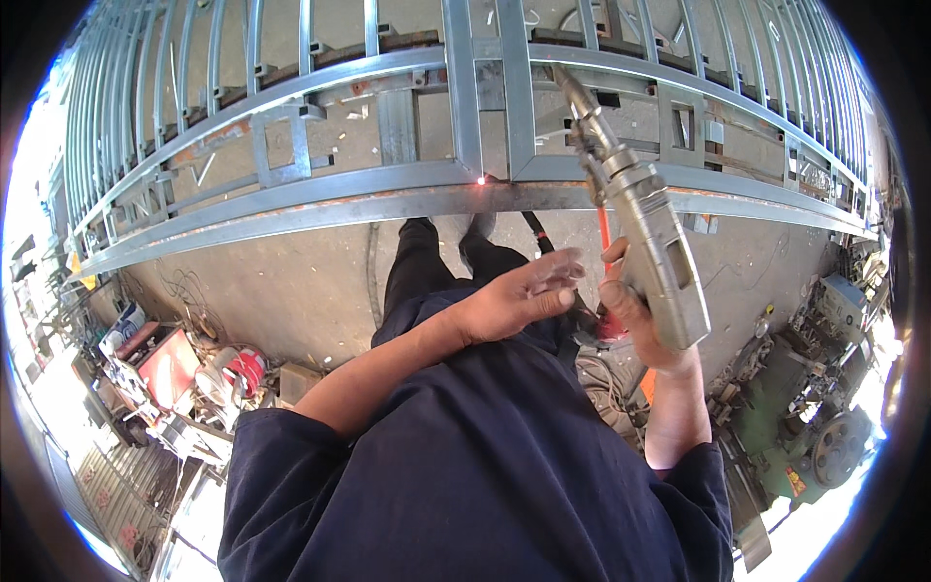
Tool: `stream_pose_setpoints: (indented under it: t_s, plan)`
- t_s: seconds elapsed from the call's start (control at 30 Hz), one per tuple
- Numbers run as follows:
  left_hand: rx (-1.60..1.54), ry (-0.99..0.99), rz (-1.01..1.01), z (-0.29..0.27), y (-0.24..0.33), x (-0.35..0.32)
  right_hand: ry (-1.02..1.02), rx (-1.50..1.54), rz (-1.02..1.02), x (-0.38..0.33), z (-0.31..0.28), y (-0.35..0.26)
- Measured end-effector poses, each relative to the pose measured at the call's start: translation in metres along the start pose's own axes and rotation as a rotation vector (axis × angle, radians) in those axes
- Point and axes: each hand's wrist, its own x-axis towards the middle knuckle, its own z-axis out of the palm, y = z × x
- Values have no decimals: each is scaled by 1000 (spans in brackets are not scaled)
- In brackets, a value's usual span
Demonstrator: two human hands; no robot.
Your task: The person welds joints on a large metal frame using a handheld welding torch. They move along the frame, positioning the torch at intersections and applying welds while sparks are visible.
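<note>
Steadying metal tool [648, 199] needed R hand [645, 325] gripping firmly; L hand [519, 296], empty w/ fingers loosely open, belonged clear of far frame's [463, 97] glowing spot [482, 181].

Handheld tool [662, 247]: metal body is showing a dull, satin finish. Frame bars [519, 116] are reflecting light, smooth, metallic; rusty beam [388, 205] is appearing rougher. Shirt [504, 466] cloth is looking matt, creased; floor [291, 291], matt.
</note>
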Motion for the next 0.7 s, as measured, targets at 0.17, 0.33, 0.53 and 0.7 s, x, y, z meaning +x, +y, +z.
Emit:
stream_pose_setpoints:
  t_s: [0.17,0.33,0.53,0.7]
  plan:
    - [305,-212,-61,21,20,9,50,126,-158,2,-4,-32]
    - [434,-136,-84,18,53,15,132,126,-224,6,-2,-24]
    - [581,574,26,-63,107,25,163,-118,-164,19,-8,1]
    - [1401,819,105,-136,179,65,244,-71,-59,39,16,11]
